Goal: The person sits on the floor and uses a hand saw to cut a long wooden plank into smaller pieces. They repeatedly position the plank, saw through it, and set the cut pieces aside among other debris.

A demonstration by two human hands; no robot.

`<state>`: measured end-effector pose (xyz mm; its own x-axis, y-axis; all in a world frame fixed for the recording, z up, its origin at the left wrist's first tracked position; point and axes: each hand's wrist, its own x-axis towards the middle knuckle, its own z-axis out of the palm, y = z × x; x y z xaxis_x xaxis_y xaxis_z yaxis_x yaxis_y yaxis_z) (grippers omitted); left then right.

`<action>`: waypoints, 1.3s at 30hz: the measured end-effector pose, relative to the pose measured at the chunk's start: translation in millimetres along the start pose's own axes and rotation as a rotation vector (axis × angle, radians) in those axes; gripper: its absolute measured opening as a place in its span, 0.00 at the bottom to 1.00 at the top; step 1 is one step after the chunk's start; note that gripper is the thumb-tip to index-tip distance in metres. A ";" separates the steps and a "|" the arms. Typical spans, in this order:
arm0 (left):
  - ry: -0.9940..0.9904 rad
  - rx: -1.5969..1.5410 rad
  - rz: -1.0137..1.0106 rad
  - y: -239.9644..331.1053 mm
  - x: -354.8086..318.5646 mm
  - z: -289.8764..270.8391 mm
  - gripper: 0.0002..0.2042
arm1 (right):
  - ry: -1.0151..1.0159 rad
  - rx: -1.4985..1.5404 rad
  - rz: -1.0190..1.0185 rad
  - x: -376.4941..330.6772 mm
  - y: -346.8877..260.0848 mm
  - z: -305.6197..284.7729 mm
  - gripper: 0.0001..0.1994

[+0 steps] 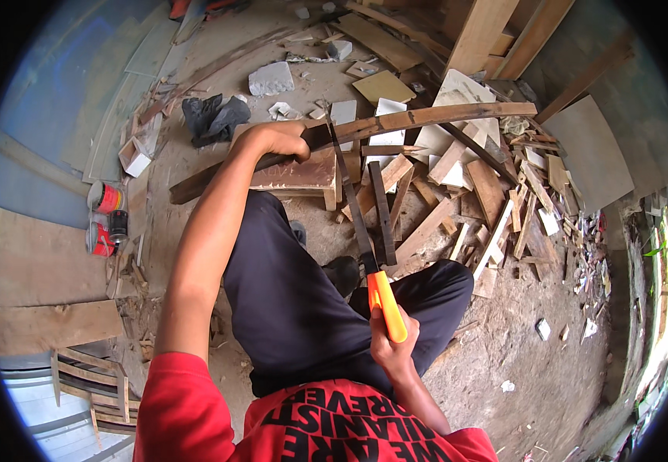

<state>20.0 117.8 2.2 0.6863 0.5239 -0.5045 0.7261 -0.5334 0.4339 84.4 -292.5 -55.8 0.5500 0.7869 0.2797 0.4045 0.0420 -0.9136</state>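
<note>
One long beam [441, 115] lies left-to-right on a low wooden bench [297, 175]; the saw [358, 223] crosses it just right of the left hand [280, 140], fingers curled over the beam; right hand [392, 343] grips the orange handle [392, 308].

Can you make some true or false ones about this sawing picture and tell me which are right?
1. The right hand holds the saw. True.
2. The saw's handle is blue. False: the handle is orange.
3. The left hand is on the long plank. True.
4. The shirt is green. False: the shirt is red.
5. The black bag lies to the left of the left hand. True.
</note>
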 end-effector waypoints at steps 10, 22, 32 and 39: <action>-0.008 0.126 0.008 13.3 -5.7 7.2 0.20 | -0.029 0.026 -0.003 48.2 2.6 3.5 0.03; 0.027 0.147 -0.028 17.9 2.6 3.7 0.22 | -0.013 -0.020 0.023 17.5 9.4 -0.2 0.04; -0.006 0.164 -0.050 32.8 5.0 9.8 0.21 | 0.039 0.066 0.103 82.3 15.0 26.9 0.05; 0.002 0.121 -0.012 20.1 6.2 2.2 0.21 | 0.005 0.022 0.053 31.7 7.4 4.2 0.05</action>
<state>38.8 108.9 6.2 0.6776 0.5324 -0.5074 0.7242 -0.6032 0.3341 101.8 -264.6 -54.8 0.5743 0.7851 0.2322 0.3584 0.0139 -0.9335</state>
